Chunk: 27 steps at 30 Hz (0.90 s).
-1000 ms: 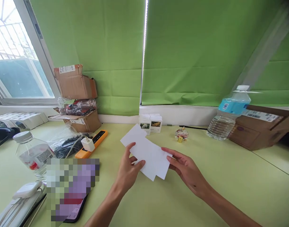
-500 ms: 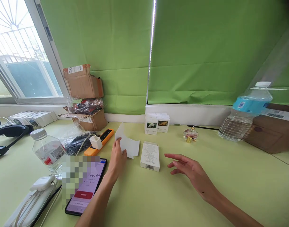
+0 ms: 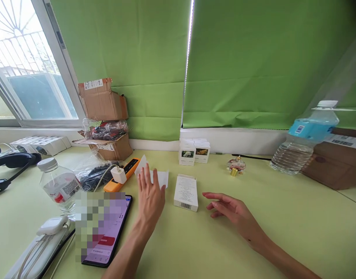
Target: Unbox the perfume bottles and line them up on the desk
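Two bare hands over the desk (image 3: 195,248): left hand (image 3: 150,195) spread wide, back upward, fingers fanned across the white paper (image 3: 164,178); right hand (image 3: 230,209) empty, loosely curled, fingertips pointing inward. Impossible to tell contact from a slight hover under the left fingers, or a single folded sheet from several. Between the two hands, a white box (image 3: 186,192) lying flat, barcode end nearest, close to the right fingertips but apart from them.

For the step in hand, apparently laying the paper down: settle flat fingers first, then press, smoothing outward toward the far left corner, seemingly tilted up. Go lightly, to avoid creasing. Lift the left hand straight up rather than dragging back, so as not to pull the paper along. Mind the orange power strip (image 3: 110,187), just beyond and left of the left fingers; probably better to ease the paper toward the right than to prop an edge on plastic. Steer the left forearm clear of the phone (image 3: 108,236) beside it. Move the right hand gently near the box, with ample room for the perfume bottle (image 3: 236,164) well beyond.
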Each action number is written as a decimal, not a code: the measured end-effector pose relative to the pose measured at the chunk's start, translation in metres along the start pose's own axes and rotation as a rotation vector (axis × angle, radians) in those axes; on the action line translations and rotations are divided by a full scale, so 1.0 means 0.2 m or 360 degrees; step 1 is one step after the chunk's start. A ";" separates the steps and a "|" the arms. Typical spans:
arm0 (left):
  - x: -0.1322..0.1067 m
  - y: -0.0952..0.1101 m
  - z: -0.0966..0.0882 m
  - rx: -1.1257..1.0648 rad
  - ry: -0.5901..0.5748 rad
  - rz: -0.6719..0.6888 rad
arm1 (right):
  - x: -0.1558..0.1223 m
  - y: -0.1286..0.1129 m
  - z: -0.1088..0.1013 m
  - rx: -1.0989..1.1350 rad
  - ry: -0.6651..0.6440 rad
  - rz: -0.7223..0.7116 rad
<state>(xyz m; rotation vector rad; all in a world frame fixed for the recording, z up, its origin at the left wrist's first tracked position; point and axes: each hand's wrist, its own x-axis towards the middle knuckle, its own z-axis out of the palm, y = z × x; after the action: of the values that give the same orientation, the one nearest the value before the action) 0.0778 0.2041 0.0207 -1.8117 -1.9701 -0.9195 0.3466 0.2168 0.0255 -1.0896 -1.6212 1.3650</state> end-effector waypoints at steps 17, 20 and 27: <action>-0.01 -0.13 0.04 0.0226 -0.0353 -0.0101 | 0.00 0.04 0.02 -0.0015 -0.0029 -0.0025; -0.01 -0.13 0.04 0.0263 -0.0279 -0.0145 | -0.01 0.05 0.02 -0.0045 -0.0018 -0.0051; -0.03 0.07 0.01 -0.0292 -0.0349 -0.0027 | -0.05 0.01 0.06 -0.0317 0.0051 -0.0096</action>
<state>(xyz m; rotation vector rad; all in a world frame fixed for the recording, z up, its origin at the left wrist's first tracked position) 0.0927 0.2007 0.0194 -2.0792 -2.0927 -0.9714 0.3395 0.2044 0.0207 -1.1614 -1.7809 1.1600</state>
